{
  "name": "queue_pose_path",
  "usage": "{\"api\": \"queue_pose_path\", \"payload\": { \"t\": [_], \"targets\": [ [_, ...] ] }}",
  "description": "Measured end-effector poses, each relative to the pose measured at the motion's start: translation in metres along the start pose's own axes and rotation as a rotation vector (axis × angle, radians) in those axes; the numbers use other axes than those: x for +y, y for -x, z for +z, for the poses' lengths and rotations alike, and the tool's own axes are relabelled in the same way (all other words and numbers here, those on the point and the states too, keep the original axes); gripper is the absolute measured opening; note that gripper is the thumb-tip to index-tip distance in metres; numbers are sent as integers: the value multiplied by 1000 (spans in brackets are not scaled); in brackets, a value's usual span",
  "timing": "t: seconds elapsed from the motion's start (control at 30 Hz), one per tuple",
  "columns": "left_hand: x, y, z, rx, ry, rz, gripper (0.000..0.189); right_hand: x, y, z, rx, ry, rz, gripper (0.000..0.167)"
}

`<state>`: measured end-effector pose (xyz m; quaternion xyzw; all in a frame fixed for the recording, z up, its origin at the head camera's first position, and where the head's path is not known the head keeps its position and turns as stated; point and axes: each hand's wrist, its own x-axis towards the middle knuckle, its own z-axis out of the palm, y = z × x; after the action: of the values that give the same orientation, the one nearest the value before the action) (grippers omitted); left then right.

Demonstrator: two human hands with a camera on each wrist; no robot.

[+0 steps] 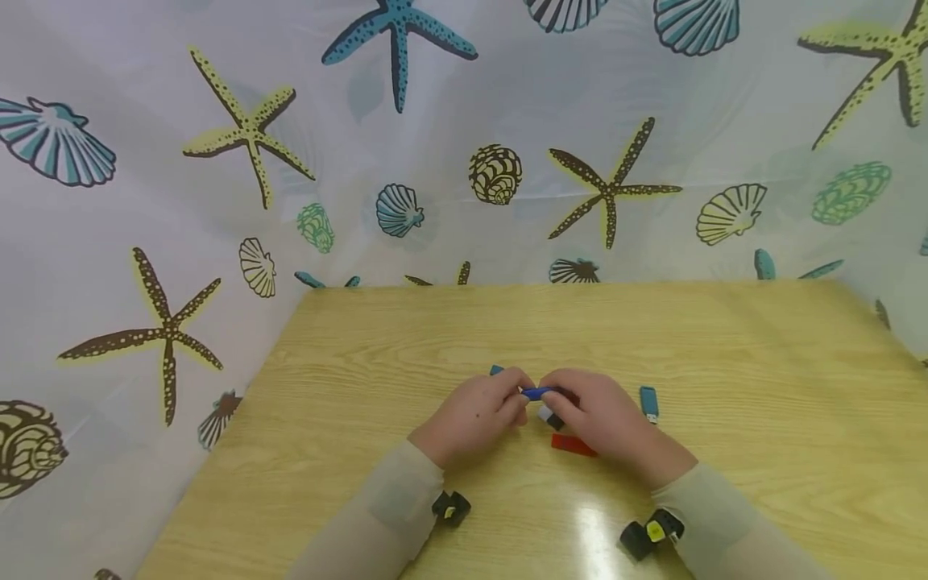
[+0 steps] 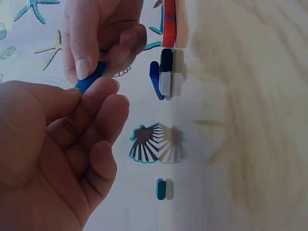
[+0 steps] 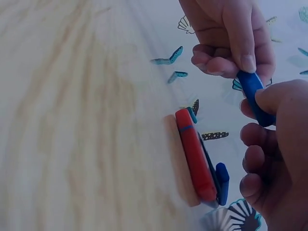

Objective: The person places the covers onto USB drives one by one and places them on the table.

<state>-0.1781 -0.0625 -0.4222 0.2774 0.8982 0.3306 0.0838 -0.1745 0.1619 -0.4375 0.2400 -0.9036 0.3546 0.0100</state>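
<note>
Both hands meet over the table, pinching a blue USB stick (image 1: 536,393) from either end. My left hand (image 1: 482,407) holds one end between thumb and fingertips. The other end sits between the thumb and index finger of my right hand (image 1: 605,411). In the right wrist view the blue USB stick (image 3: 256,98) is tilted, its ends partly covered by fingers. Under the hands lie a black-and-white stick (image 1: 551,416) and a red stick (image 1: 573,445). Another blue stick (image 2: 155,79) lies against the black-and-white one in the left wrist view.
A teal USB stick (image 1: 648,401) with its metal plug showing lies right of my right hand. Behind my left hand a second teal piece (image 1: 496,370) peeks out. The wooden table (image 1: 391,338) ends at a cloth (image 1: 449,97) printed with shells and starfish.
</note>
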Motion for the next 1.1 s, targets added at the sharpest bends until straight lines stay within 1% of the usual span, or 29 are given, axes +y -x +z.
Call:
{"api": "queue_pose_path", "payload": {
  "t": [0.1, 0.2, 0.33, 0.47, 0.6, 0.77, 0.9, 1.1],
  "targets": [
    [-1, 0, -1, 13, 11, -37, 16, 6, -2, 1, 36, -4, 14, 12],
    [-2, 0, -2, 23, 23, -65, 19, 14, -3, 0, 75, -5, 81, 13],
    [-6, 0, -4, 46, 25, -77, 20, 21, -2, -4, 116, -3, 169, 20],
    [-9, -1, -5, 62, 27, -96, 19, 25, -3, -11, 131, 34, 208, 23],
    [-10, -1, -6, 66, 15, -115, 18, 28, -4, -16, 118, 90, 209, 19],
    [-10, -2, -6, 68, -7, -108, 17, 35, -4, -16, 78, 151, 213, 14],
    [-13, -2, -5, 70, -5, -98, 17, 40, -5, -17, 52, 182, 234, 15],
    [-15, -1, -5, 66, 4, -99, 16, 41, -5, -20, 34, 232, 277, 17]
  ]
}}
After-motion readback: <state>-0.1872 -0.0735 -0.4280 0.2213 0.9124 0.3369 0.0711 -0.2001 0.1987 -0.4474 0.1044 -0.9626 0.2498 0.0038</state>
